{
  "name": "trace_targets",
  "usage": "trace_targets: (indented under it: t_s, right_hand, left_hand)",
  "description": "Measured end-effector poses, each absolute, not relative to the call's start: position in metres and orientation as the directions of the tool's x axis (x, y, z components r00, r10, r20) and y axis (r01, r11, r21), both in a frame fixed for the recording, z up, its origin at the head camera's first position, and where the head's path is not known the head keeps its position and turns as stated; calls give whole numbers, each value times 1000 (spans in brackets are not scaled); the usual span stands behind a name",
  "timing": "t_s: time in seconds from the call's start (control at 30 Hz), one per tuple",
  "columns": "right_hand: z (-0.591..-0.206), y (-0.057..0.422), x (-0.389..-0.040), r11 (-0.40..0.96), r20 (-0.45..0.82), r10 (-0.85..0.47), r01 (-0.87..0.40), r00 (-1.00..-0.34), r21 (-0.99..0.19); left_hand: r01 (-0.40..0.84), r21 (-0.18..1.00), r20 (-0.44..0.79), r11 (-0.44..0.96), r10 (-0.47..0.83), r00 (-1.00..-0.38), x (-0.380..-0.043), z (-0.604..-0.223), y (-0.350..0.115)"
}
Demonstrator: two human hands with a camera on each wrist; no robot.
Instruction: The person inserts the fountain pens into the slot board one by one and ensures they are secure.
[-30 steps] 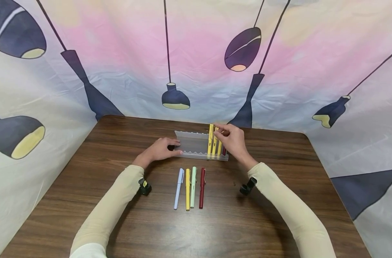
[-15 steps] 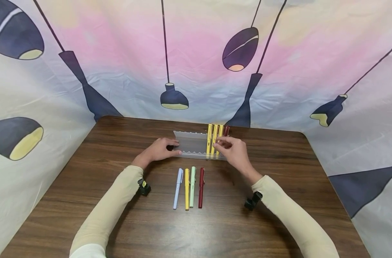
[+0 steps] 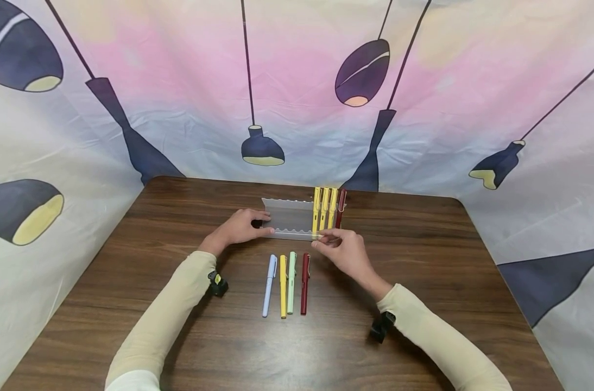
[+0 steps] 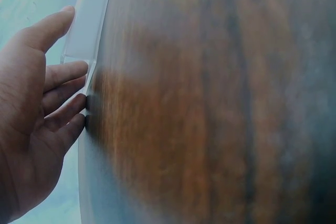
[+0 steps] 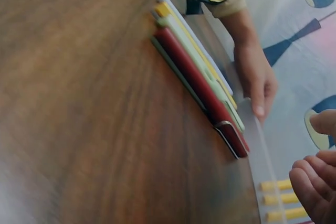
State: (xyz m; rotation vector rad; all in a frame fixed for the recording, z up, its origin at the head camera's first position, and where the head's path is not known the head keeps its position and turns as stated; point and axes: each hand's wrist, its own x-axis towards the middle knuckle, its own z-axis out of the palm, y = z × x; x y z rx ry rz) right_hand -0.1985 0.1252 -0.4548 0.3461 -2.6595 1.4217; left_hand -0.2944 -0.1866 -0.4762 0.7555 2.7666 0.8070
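My left hand [image 3: 240,225] holds the left end of a clear, notched pen rack [image 3: 289,216], thumb at the front lip. The left wrist view shows its fingertips against the rack's end [image 4: 90,24]. Three yellow pens [image 3: 323,209] and a dark red pen [image 3: 341,209] stand side by side in the rack's right part. My right hand [image 3: 345,251] is by the front lip below these pens. In the right wrist view its thumb and fingers [image 5: 310,179] are apart, with nothing visible between them.
In front of the rack, a light blue pen [image 3: 270,286], a yellow pen [image 3: 283,288], a pale green pen [image 3: 291,282] and a dark red pen [image 3: 304,285] lie roughly parallel on the wooden table [image 3: 219,336]. A printed cloth [image 3: 189,125] hangs behind the table.
My right hand has come down from the tops of the standing pens to the rack's front lip, uncovering the dark red pen. The left hand has stayed at the rack's left end.
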Motion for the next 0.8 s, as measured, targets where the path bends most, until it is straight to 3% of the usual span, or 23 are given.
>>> trace_targets:
  t_s: [0.8]
  right_hand:
    - [-485, 102, -184, 643, 97, -195, -201, -976, -739]
  left_hand:
    - [421, 552, -8, 719, 510, -860, -294, -476, -187]
